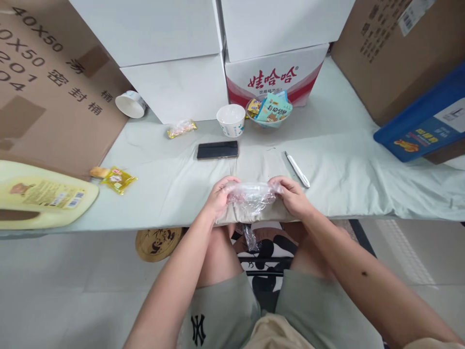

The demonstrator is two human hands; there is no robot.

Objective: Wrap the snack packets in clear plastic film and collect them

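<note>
Crumpled clear plastic film stretches between my two hands, just over the front edge of the cloth-covered table. My left hand pinches its left end with the fingers closed. At the other end, my right hand grips the film between thumb and fingers. Whether this is a bag or a loose sheet, I cannot tell. A loose tail of clear plastic hangs below the table edge above my lap. Close to my right hand lies a white pen-like cutter. Beyond the film rests a dark smartphone.
Behind the phone stand a paper cup and a clear bowl of snack packets. Another cup lies tipped at left. White cartons close off the back. A yellow jug and a blue packet flank the sides.
</note>
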